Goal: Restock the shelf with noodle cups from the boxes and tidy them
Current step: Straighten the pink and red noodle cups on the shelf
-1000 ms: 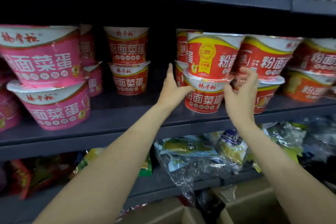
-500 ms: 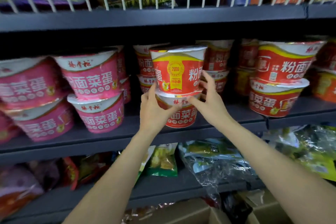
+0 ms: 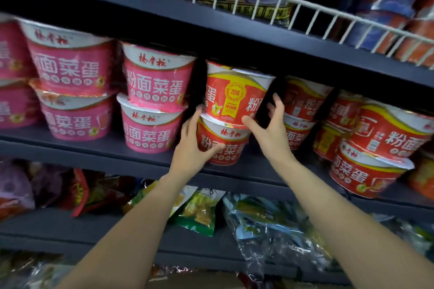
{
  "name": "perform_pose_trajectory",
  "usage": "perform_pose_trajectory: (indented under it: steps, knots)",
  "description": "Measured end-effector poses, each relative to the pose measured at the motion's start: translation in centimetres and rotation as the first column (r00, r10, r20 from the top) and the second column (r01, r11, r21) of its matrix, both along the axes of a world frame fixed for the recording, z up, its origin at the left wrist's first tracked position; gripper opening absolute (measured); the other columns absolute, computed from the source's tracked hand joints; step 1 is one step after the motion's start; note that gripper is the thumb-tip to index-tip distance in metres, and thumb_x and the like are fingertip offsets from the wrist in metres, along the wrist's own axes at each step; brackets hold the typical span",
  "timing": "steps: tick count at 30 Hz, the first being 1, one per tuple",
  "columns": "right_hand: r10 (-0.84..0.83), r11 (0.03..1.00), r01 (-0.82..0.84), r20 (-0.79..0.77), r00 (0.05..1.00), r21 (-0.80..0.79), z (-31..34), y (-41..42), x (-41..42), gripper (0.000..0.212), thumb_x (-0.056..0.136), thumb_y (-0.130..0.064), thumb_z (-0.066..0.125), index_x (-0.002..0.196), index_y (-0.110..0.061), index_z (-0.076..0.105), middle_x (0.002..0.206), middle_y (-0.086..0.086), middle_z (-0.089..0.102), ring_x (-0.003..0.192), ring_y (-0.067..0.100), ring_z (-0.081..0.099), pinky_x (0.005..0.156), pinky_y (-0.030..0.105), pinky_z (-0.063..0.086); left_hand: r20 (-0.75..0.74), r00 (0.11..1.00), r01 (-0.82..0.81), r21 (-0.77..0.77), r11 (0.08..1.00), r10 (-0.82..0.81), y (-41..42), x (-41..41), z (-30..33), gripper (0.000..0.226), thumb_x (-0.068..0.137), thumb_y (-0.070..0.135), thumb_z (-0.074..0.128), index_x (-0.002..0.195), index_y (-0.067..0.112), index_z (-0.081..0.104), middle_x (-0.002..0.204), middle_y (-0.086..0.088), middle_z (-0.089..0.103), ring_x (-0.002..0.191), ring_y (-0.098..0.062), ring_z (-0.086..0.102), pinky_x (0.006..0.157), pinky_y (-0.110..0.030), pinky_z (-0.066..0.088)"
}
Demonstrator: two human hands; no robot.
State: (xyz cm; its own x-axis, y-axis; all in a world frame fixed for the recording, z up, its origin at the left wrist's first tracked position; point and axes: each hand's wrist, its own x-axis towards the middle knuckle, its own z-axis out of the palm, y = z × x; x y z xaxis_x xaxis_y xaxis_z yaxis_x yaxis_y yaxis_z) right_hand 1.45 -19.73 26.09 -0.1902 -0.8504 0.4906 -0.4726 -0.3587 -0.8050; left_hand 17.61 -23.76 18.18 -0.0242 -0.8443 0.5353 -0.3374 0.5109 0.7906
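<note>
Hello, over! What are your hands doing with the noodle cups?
Left hand holds bottom red cup. Right hand beside top red cup. Nothing blocking.

Dark shelf (image 3: 98, 148) carries pink noodle cups (image 3: 150, 134) at left, red noodle cups (image 3: 220, 145) at right, stacked two high.

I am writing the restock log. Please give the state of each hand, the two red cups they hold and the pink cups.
Left hand: grips the lower red cup.
Right hand: thumb touches the upper red cup.
Upper red cup: stacked on the lower one, tilted.
Lower red cup: on the shelf.
Pink cups: stacked in twos.
</note>
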Motion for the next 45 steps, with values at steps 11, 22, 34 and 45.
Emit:
perform_pose_trajectory:
  steps: [11,22,34,45]
  knots:
    - [-0.14,0.988,0.14,-0.006,0.99,0.059,1.2,-2.1,2.7,0.137,0.035,-0.075,0.076,0.138,-0.052,-0.011,0.142,0.002,0.043,0.131,0.026,0.042,0.107,0.061,0.029,-0.029,0.999,-0.03,-0.012,0.999,0.029,0.2,-0.2,-0.6,0.096,0.074,0.051,0.071,0.144,0.05,0.007,0.147,0.01,0.031,0.127,-0.01,0.041,0.094,-0.037,0.042]
    - [-0.072,0.99,0.066,0.042,0.997,0.123,2.2,-0.2,-0.3,0.13,0.055,-0.059,0.078,0.146,-0.043,-0.012,0.152,0.008,0.024,0.14,0.025,0.025,0.11,0.056,0.029,0.171,0.981,-0.085,-0.052,0.995,0.093,-0.2,0.7,0.3,0.104,0.077,0.052,0.069,0.151,0.029,-0.001,0.152,0.001,0.03,0.137,-0.021,0.032,0.104,-0.043,0.037]
    - [-0.043,0.998,0.045,0.042,0.998,-0.052,1.0,-0.1,1.8,0.082,0.088,-0.021,0.067,0.149,-0.027,0.013,0.132,-0.006,0.048,0.113,0.005,0.05,0.089,0.024,0.047,0.029,0.996,0.086,-0.035,0.996,-0.085,0.8,0.7,6.7,0.075,0.086,0.042,0.063,0.148,0.027,0.023,0.143,0.002,0.041,0.123,-0.01,0.045,0.097,-0.033,0.041]
    - [-0.188,0.978,0.175,-0.116,0.975,-0.113,0.2,-0.5,3.0,0.084,0.088,-0.031,0.067,0.15,-0.026,0.011,0.143,0.004,0.042,0.127,0.018,0.047,0.101,0.038,0.043,0.168,0.98,-0.092,-0.076,0.993,0.103,-1.3,-0.2,5.7,0.082,0.089,0.044,0.058,0.151,0.019,0.012,0.144,-0.003,0.044,0.127,-0.023,0.048,0.098,-0.046,0.046]
